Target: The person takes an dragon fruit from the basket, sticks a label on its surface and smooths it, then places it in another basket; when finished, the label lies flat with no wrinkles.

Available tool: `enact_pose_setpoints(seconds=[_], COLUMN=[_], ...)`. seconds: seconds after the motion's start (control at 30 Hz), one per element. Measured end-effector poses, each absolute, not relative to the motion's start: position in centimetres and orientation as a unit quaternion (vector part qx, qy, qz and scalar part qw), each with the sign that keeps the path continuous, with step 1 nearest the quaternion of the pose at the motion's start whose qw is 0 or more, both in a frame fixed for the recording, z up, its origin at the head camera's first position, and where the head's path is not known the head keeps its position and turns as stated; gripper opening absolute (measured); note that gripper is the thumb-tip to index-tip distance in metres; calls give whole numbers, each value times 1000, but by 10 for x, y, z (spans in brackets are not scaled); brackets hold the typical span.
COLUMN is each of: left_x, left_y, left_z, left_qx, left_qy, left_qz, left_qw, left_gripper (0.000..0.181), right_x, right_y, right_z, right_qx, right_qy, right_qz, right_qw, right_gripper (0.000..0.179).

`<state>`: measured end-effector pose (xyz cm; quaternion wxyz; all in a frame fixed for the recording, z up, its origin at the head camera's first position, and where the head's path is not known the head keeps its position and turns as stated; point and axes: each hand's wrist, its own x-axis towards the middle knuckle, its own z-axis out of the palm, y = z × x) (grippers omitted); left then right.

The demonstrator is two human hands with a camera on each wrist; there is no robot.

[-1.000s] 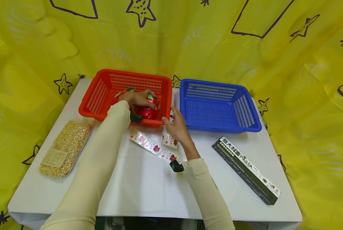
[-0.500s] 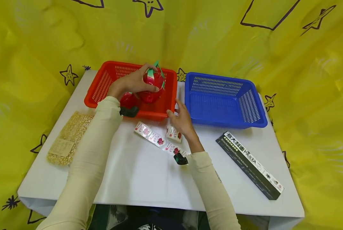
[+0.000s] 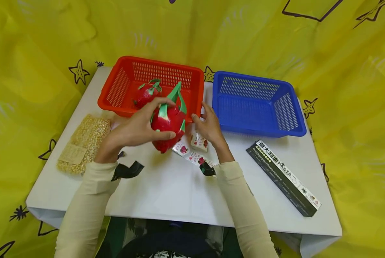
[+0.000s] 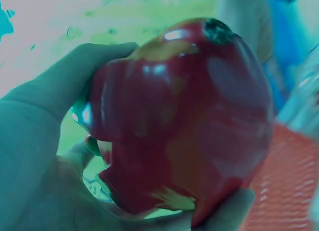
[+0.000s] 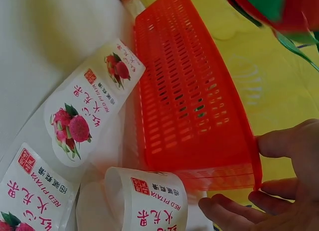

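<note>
Cream-sleeved L hand is clasped round dragon fruit, held up near front rim of red basket; prob. light, stiff, slick, best gripped round body, not leaf tips. Basket corner's pinched by R hand.

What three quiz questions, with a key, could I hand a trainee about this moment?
1. Multiple choice: which of these does the right hand touch?
a) the pasta box
b) the red basket
c) the blue basket

2. True or false: the left hand holds a dragon fruit.

3. Short answer: in the head view, how many fruits show inside the red basket?

Key: 1. b, its fingers are at the corner of the rim. 2. True. 3. One, the other dragon fruit.
</note>
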<state>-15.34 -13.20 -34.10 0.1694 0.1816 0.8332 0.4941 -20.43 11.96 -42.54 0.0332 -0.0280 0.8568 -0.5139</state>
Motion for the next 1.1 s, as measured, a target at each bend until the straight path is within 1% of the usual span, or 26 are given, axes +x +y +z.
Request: enact_pose_setpoints(seconds=[0.1, 0.17, 0.33, 0.47, 0.6, 0.67, 0.77, 0.83, 0.9, 1.0, 1.1], left_x=[-124, -110, -92, -97, -112, -121, -127, -127, -126, -125, -126], left_y=[-130, -128, -124, -120, -117, -113, -111, -111, -112, -115, -118], left_z=[-359, -371, -395, -408, -416, -419, -422, -424, -426, -429, -431], left_qx=[172, 172, 151, 132, 122, 118, 118, 121, 126, 137, 149], left_qy=[835, 837, 846, 859, 880, 893, 912, 917, 914, 897, 875], left_qz=[486, 476, 454, 430, 387, 361, 322, 311, 318, 354, 396], left_qw=[194, 208, 235, 245, 246, 240, 227, 218, 217, 225, 237], left_gripper=[81, 82, 82, 83, 86, 85, 86, 90, 96, 104, 109], right_x=[-204, -205, -204, -197, -180, -170, -153, -143, -135, -130, -129], right_y=[119, 120, 120, 121, 126, 131, 139, 144, 148, 151, 151], right_z=[-425, -423, -423, -423, -416, -412, -410, -414, -421, -436, -452], right_qx=[-28, -27, -31, -40, -52, -65, -106, -140, -169, -199, -215], right_qy=[857, 860, 866, 874, 874, 869, 869, 873, 881, 896, 916], right_qz=[-513, -509, -499, -485, -483, -490, -484, -466, -440, -388, -320], right_qw=[34, 32, 26, 21, 14, 0, -10, 5, 41, 91, 108], right_gripper=[72, 72, 71, 67, 61, 54, 36, 26, 21, 20, 24])
